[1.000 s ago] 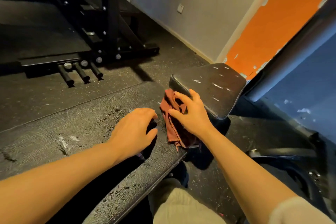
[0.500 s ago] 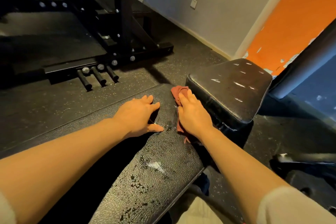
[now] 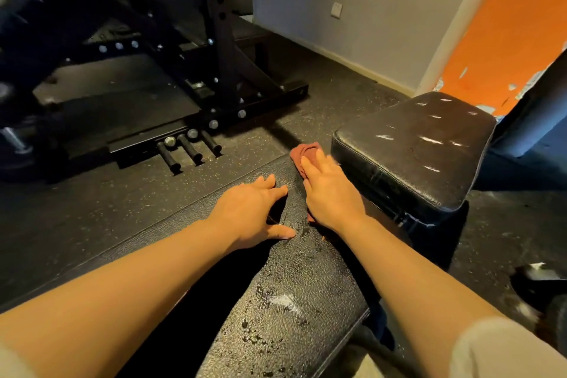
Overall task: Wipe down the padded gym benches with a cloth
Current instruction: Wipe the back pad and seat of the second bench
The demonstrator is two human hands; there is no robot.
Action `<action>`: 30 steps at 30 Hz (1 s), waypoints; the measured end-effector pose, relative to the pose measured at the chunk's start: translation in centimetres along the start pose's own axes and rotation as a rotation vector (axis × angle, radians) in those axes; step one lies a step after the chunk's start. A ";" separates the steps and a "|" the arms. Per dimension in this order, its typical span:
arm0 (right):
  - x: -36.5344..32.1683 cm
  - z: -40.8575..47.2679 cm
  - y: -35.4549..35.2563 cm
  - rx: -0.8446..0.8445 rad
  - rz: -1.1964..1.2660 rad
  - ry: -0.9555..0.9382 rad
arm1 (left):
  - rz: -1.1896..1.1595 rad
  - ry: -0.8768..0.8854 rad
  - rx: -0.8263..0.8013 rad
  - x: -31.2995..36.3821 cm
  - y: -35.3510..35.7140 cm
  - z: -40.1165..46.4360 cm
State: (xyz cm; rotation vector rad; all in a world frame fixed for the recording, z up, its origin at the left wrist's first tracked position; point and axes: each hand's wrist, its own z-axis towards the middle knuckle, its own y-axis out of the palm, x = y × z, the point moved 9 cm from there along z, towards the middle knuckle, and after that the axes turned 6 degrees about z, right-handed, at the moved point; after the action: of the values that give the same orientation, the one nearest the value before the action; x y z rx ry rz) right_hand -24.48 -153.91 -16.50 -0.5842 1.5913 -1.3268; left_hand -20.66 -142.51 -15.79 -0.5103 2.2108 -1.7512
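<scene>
Head view: right hand (image 3: 331, 196) lies flat, fingers straight, atop the cloth (image 3: 303, 153); left hand (image 3: 250, 213) flat just beside.

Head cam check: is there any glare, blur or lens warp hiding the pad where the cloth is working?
Head view: bright glints on the seat pad and on the wet patch of the long pad; right hand and cloth slightly motion-blurred; left hand casts a deep shadow between the arms; wide-angle bending at the edges, rack dim and soft.
</scene>
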 end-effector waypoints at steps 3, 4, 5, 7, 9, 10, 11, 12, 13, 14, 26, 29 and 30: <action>-0.6 -2.2 0.6 -0.054 0.018 -0.167 | 0.012 0.006 0.013 0.0 -0.1 -0.2; 0.0 -2.4 0.4 -0.053 0.033 -0.178 | 0.015 0.010 0.021 0.0 -0.2 -0.2; 0.9 -2.0 0.1 -0.042 0.042 -0.155 | 0.013 0.010 0.028 0.0 -0.2 -0.3; 2.8 -0.6 -0.6 -0.012 0.060 -0.014 | 0.002 0.008 0.037 -0.1 -0.3 -0.3; 3.0 0.6 -0.9 0.037 0.057 0.099 | -0.009 0.005 0.047 -0.3 -0.2 -0.2; 1.9 0.9 -0.9 0.061 0.033 0.088 | -0.017 0.002 0.049 -0.4 -0.2 -0.2; 0.5 0.9 -0.9 0.075 0.017 0.038 | -0.024 0.000 0.050 -0.5 -0.2 -0.2; -1.0 0.6 -0.5 0.067 0.020 -0.036 | -0.027 0.001 0.054 -0.5 -0.1 -0.3; -2.0 0.1 0.0 0.036 0.030 -0.107 | -0.027 0.002 0.061 -0.6 -0.2 -0.3; -2.5 -0.6 0.5 -0.003 0.036 -0.159 | -0.025 0.004 0.066 -0.6 -0.2 -0.4; -1.6 1.1 0.4 -0.008 0.044 -0.124 | -0.053 0.022 0.109 -0.7 -0.2 -0.1; -0.4 -0.5 -0.2 -0.026 0.052 -0.194 | -0.046 0.033 0.112 -0.7 -0.3 -0.1; 0.3 -0.3 -0.5 -0.012 0.045 -0.179 | -0.046 0.030 0.111 -0.8 -0.3 -0.1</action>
State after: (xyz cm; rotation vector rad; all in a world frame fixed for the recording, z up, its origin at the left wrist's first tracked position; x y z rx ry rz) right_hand -25.00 -154.10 -16.18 -0.6527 1.4585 -1.1981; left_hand -19.99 -142.13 -15.52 -0.5161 2.1230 -1.9044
